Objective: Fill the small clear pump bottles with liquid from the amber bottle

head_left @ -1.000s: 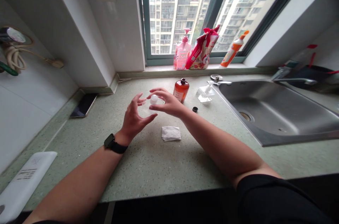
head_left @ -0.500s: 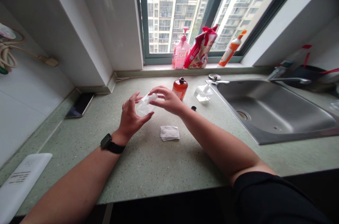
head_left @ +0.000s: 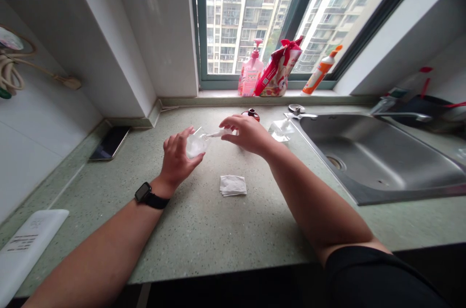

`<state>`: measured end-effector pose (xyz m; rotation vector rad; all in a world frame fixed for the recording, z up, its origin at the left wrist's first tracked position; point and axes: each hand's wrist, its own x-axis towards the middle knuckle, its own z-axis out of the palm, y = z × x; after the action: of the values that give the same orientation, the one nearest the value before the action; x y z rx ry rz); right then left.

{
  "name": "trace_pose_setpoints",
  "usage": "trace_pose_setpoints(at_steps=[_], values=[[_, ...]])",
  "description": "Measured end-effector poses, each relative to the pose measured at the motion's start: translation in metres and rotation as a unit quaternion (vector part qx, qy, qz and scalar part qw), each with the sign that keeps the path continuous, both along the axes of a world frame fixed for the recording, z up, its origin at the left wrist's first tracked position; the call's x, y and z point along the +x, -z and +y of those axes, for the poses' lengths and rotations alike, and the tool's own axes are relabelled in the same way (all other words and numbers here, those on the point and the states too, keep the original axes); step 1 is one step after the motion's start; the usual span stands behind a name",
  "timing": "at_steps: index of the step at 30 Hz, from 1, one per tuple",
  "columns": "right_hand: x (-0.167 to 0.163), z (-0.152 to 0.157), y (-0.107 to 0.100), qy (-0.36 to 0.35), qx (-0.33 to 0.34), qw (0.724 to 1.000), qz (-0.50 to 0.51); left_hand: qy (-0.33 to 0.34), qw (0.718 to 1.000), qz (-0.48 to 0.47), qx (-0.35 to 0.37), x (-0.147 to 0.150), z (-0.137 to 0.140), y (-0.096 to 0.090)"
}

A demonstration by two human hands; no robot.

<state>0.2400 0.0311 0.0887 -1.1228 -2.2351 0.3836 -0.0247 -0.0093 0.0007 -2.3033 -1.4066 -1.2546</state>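
Observation:
My left hand (head_left: pixel 177 156), with a black watch on its wrist, curls its thumb and fingers around a clear container (head_left: pixel 198 145) with soft white material inside. My right hand (head_left: pixel 247 133) pinches a wispy white, cotton-like tuft (head_left: pixel 222 133), whose thin end reaches to the container's mouth. Behind the right hand stands an uncapped brown bottle (head_left: pixel 251 113), mostly hidden. To its right is a clear cube-shaped glass bottle (head_left: pixel 281 130). A folded white tissue (head_left: pixel 233 185) lies on the counter below both hands.
A steel sink (head_left: pixel 382 152) is set in the speckled counter (head_left: pixel 204 235) at right. At left lie a phone (head_left: pixel 109 144) and a long white object (head_left: pixel 32 249). A pink pump bottle (head_left: pixel 250 75), red bag (head_left: pixel 278 70) and orange-white bottle (head_left: pixel 320 72) line the windowsill.
My right hand has moved right, away from the container, drawing the white tuft out. It now covers much of the brown bottle and the small black cap. The left hand stays nearly in place.

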Motion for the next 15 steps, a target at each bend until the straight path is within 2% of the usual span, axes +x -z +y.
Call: trace_pose_setpoints(at_steps=[4,10,15], values=[[0.011,0.000,-0.006,0.015,-0.009,0.996,-0.087,0.011,1.000,0.004,-0.007,0.000,0.000,0.002],[0.030,-0.008,-0.009,0.019,-0.060,0.982,-0.178,0.031,0.999,0.011,-0.031,0.001,-0.004,-0.003],[0.067,-0.027,-0.003,0.041,-0.071,0.991,-0.105,0.035,0.998,0.006,-0.048,0.004,-0.010,-0.011]])
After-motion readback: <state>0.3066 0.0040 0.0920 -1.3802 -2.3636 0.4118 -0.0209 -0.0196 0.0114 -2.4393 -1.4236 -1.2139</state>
